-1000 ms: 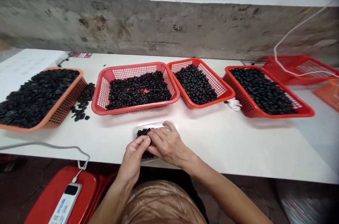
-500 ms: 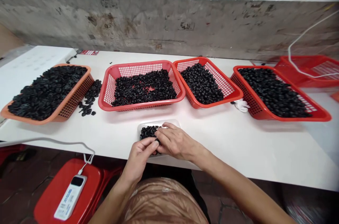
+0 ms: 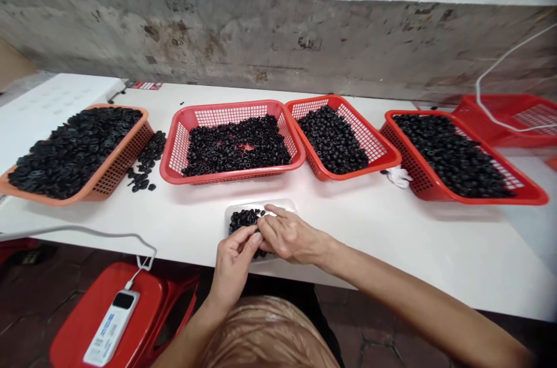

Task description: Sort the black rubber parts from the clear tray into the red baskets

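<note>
Centrally placed, lower frame: left hand (image 3: 232,268) and right hand (image 3: 290,237) together at 1 clear tray (image 3: 282,206) of black rings (image 3: 245,219) (any grip hidden).

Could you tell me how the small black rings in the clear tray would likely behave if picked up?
The small black rings look matte, perhaps rubbery, so probably grippy rather than slippery. Being round, loose ones might roll.
</note>
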`<state>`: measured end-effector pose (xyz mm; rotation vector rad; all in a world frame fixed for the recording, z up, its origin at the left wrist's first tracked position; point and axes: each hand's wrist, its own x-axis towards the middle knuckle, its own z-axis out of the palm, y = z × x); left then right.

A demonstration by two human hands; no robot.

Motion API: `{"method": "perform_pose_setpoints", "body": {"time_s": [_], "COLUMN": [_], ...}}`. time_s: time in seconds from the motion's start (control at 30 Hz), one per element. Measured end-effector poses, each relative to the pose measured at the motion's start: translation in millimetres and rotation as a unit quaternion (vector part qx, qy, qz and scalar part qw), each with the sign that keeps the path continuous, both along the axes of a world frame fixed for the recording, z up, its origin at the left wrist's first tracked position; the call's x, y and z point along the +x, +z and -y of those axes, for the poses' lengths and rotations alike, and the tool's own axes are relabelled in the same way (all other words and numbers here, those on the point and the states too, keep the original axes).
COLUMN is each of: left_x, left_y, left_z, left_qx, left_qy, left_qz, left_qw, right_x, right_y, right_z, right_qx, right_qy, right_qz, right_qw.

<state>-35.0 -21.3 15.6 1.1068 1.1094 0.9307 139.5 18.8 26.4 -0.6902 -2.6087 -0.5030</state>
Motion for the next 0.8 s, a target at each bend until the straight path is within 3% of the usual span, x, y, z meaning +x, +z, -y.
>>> {"method": "perform_pose_setpoints", "body": {"time_s": [0.23,0.4,0.5,0.63,0.73,0.8], "left_x": [2,-1,-4,-9,-9,-8], "left_y": [9.1,11.9,11.8,11.5,10.0,8.3], "left_z": [-10,-13,-11,-10,-11,-11], "left_qx": [-0.01,-0.039,-0.048,-0.043,-0.034,-0.024], "left_qy": [0.008,-0.004,-0.008,-0.004,-0.006,0.006], "left_qz": [0.05,0.094,0.1,0.106,0.097,0.083], "left_qw": [0.999,0.995,0.994,0.993,0.995,0.996], "right_x": [-6,-8,-2,4,0,-5], "right_y": [3.9,3.7,10.7,19.4,17.4,12.8], "right_z": [-1,4,4,0,0,4], "right_qx": [-0.049,-0.153,-0.252,-0.393,-0.42,-0.385], "right_qy": [-0.031,-0.016,0.026,0.085,0.059,0.027], "right_qz": [-0.094,-0.197,-0.217,-0.286,-0.352,-0.378], "right_qw": [0.994,0.968,0.943,0.87,0.834,0.841]}}
